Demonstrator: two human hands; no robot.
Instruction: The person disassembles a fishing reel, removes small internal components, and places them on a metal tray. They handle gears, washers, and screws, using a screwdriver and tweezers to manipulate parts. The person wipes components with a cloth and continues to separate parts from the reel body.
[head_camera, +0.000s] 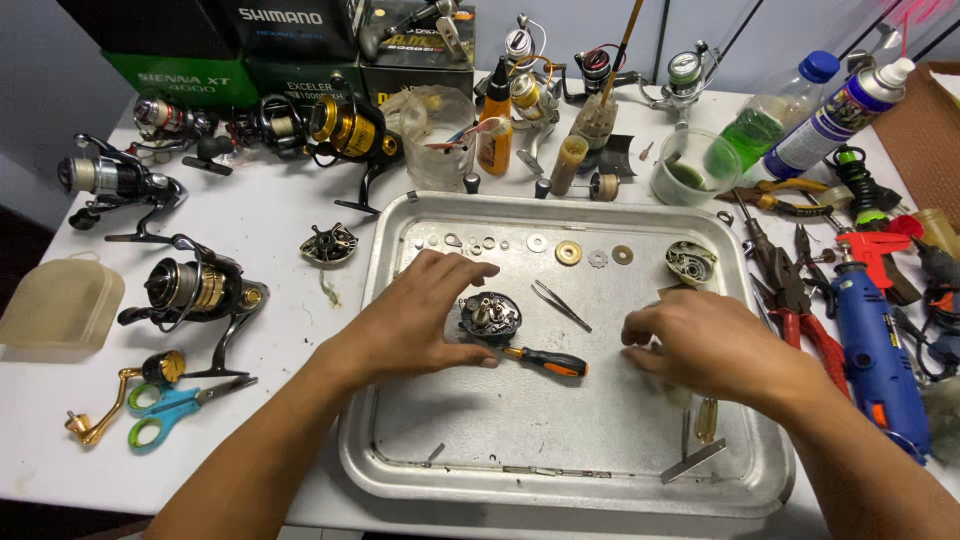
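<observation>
The screwdriver (545, 360) lies at the tray's (560, 480) centre, handle pointing right, tip toward the reel body (490, 318). The left hand (420, 320) cups that body with spread fingers. The right hand's (700, 345) fingers curl together; I cannot tell what they pinch.

Both bare forearms reach in from the lower edge of the view and angle inward toward each other. The left hand (420, 320) is arched, palm down, its fingers (462, 268) spread and curved forward, the thumb stretched out to the right along the underside. The right hand (700, 345) lies knuckles up, its fingers curled under toward the left; they seem pinched together at the tips, though these are partly hidden. The two hands sit apart, not touching, at about the same height.
</observation>
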